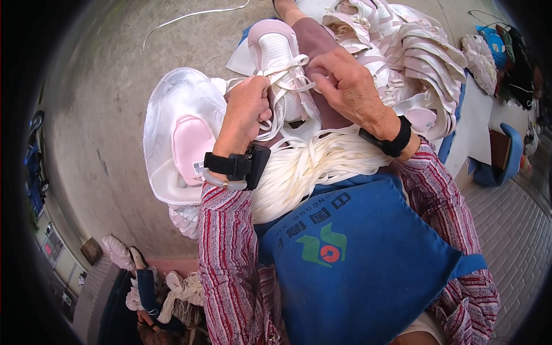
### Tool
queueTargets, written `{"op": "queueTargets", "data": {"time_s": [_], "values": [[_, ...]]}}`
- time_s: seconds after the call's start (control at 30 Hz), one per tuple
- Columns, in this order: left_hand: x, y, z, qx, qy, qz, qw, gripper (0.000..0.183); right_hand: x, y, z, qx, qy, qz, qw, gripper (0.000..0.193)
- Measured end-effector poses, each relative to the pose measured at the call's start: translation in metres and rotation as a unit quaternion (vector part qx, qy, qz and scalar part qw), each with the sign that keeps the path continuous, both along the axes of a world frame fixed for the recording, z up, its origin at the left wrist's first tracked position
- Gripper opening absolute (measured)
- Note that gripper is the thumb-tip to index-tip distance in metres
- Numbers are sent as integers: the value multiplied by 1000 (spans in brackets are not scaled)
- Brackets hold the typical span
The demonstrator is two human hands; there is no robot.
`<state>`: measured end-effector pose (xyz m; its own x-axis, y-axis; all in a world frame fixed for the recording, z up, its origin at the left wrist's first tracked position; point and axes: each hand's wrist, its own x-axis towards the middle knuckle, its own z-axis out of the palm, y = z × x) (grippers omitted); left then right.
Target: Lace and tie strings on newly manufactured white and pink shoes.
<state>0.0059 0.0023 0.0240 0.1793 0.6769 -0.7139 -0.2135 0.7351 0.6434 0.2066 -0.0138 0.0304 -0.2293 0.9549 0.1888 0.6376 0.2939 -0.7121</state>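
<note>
A white-and-pink sneaker upper (280, 54) lies toe-away over my lap, with a white shoelace (286, 68) crossing loosely over its mesh tongue. My left hand (248, 106) is closed at the left side of the upper, gripping a lace end. On the other side, my right hand (349, 86) pinches the lace between thumb and forefinger; the fingertips partly hide it. Below the upper, a thick bundle of loose cream laces (316, 164) rests on my blue apron (368, 241). Beside my left wrist, a second white upper (167, 121) shows its pink lining.
A large heap of white-and-pink uppers (422, 57) is piled at the far right. Behind it stands a blue chair (506, 155). At lower left, another person's leg (148, 290) shows beside more laces (184, 293). A single lace (190, 14) lies on the concrete floor (109, 115).
</note>
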Motion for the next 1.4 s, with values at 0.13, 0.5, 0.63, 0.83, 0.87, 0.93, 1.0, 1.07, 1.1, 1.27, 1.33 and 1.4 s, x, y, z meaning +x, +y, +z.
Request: {"op": "queueTargets", "data": {"time_s": [0.13, 0.5, 0.63, 0.83, 0.87, 0.93, 1.0, 1.07, 1.1, 1.27, 1.33, 1.4], "values": [[8, 0, 6, 4, 60, -4, 998, 12, 3, -2, 4, 4, -7, 7, 1000, 14], [11, -4, -1, 40, 132, -21, 990, 22, -8, -5, -3, 33, -15, 52, 998, 15], [11, -3, 0, 45, 151, -29, 987, 22, -3, -8, -4, -4, -32, 65, 997, 16], [13, -2, 2, 40, 145, -18, 988, 22, -12, -8, 1, -3, -61, 45, 997, 16], [11, -3, 0, 47, 151, -23, 987, 22, -12, -7, -1, 21, -65, 43, 997, 17], [12, -2, 0, 44, 150, -27, 987, 22, -13, -8, -4, 4, -86, 57, 995, 19], [12, -2, -1, 41, 150, -30, 987, 22, -13, -9, -5, -13, -106, 71, 992, 21], [13, -1, -3, 44, 153, -37, 986, 22, -13, -8, -5, -10, -121, 81, 989, 19], [13, -1, -3, 44, 154, -37, 986, 22, -13, -9, -4, -10, -121, 81, 989, 19], [14, 0, -6, 45, 159, -39, 985, 21, -12, -11, -1, -53, -128, 86, 987, 13], [11, -1, -12, 59, 176, -50, 981, 21, -13, -12, 0, -64, -115, 101, 986, 12], [10, -2, -18, 72, 191, -62, 977, 21, -13, -12, 1, -77, -102, 115, 985, 12]]}}
